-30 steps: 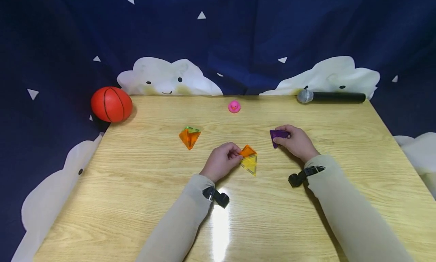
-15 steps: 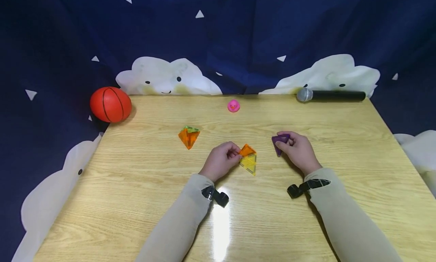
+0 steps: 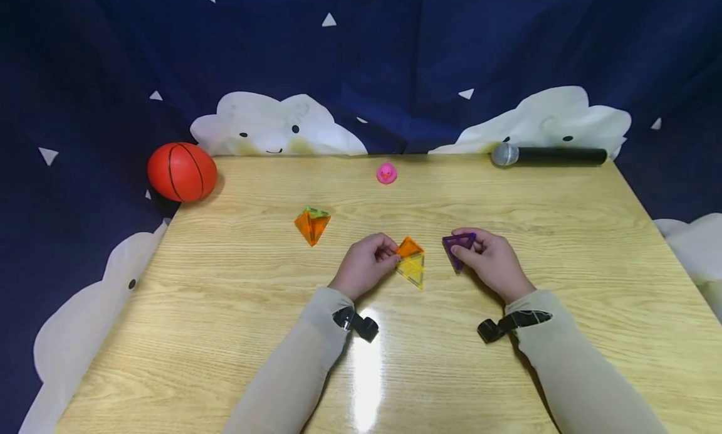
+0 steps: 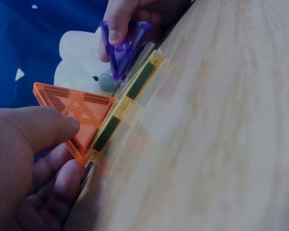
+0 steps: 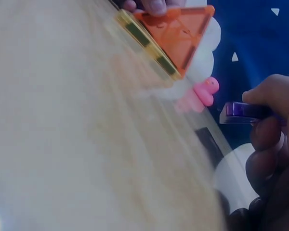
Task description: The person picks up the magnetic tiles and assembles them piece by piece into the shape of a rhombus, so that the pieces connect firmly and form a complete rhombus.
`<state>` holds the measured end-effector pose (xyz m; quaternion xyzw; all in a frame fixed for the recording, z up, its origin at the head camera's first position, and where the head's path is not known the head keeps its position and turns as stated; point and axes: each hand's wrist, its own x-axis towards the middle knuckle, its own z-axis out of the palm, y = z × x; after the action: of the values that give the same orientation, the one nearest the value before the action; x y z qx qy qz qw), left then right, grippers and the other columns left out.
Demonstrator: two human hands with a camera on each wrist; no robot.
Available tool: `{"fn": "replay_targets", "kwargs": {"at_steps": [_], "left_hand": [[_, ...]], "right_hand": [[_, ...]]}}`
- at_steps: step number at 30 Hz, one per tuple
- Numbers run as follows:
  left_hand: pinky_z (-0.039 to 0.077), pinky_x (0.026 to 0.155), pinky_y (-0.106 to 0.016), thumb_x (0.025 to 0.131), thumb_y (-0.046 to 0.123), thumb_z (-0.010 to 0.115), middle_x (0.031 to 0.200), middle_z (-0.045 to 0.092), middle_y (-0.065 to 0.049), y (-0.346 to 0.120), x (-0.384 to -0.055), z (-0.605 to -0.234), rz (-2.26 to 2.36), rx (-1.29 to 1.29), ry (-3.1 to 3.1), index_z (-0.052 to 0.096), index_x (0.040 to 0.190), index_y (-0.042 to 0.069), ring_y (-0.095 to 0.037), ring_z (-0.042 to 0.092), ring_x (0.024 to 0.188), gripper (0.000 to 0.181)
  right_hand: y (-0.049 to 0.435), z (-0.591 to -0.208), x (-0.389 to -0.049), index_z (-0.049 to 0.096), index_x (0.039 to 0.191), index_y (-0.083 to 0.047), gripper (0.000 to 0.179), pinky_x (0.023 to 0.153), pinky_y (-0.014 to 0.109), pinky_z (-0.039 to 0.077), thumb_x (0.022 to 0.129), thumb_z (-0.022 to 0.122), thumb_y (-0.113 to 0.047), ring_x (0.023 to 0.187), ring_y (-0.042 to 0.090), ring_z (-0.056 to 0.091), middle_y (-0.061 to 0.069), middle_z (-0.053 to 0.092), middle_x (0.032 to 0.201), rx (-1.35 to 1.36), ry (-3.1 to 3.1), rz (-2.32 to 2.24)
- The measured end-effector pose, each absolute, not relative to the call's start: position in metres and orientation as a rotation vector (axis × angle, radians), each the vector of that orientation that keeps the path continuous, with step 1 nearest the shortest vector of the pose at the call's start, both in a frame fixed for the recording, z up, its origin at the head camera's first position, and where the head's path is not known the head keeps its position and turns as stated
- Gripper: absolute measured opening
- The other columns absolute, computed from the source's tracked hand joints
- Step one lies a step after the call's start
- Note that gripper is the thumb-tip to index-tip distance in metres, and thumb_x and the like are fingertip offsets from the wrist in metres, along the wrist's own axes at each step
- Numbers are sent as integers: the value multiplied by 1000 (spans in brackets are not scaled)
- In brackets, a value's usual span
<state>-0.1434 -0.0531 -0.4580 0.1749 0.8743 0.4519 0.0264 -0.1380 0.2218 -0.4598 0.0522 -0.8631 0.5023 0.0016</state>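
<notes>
My left hand (image 3: 368, 266) pinches an orange triangular magnetic tile (image 4: 86, 108) between thumb and fingers, holding it up from the table. Along its lower edge the orange tile meets a yellow triangular tile (image 3: 413, 271), which lies flat on the wood. To the right, my right hand (image 3: 495, 263) pinches a purple triangular tile (image 3: 459, 244), one corner pointing toward me. A gap separates the purple tile from the orange and yellow pair. In the right wrist view only the edge of the purple tile (image 5: 241, 111) shows.
An orange and green tile shape (image 3: 313, 226) stands left of my hands. Behind are a pink rubber duck (image 3: 386, 173), a red ball (image 3: 182, 172) at the back left and a microphone (image 3: 549, 155) at the back right. A dark blue curtain (image 3: 372, 51) hangs behind the table (image 3: 225, 333).
My right hand has come nearer to me with the purple tile and turned it so that one corner points down. The left hand holds its place with the orange and yellow tiles.
</notes>
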Motion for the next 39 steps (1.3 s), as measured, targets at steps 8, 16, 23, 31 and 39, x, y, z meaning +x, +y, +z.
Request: {"fn": "replay_targets", "kwargs": {"at_steps": [8,16,23,31,39], "left_hand": [[51,73,-24,92,14,73,88,64,4,-53,-144,-459,1423,550,2687,69,97,13,-10,59,79,7],[52,72,-24,91,13,74,87,65,3,-54,-145,-462,1453,564,2675,69,97,12,-9,59,78,7],[52,72,-23,90,14,74,86,66,3,-53,-146,-462,1441,565,2689,69,96,12,-8,60,77,8],[52,72,-23,90,13,75,86,66,2,-53,-146,-461,1443,565,2683,69,96,12,-9,60,77,9],[52,73,-24,90,13,75,88,66,3,-53,-145,-461,1452,581,2663,70,98,12,-9,60,78,10]], "right_hand": [[212,-458,-129,67,120,-5,32,51,22,41,91,75,-14,59,8,52,2,65,70,201,-2696,1661],[200,-454,-125,65,119,-7,33,57,22,45,89,78,-17,67,13,53,0,55,69,206,-2771,1638],[197,-453,-124,65,115,-9,40,60,22,49,83,84,-23,69,12,59,3,65,73,234,-2775,1714],[197,-453,-122,67,113,-9,39,58,23,42,82,85,-24,66,14,51,7,60,78,252,-2745,1740],[197,-453,-122,69,116,-9,41,62,24,47,81,86,-24,70,17,57,7,66,83,268,-2736,1727]]}}
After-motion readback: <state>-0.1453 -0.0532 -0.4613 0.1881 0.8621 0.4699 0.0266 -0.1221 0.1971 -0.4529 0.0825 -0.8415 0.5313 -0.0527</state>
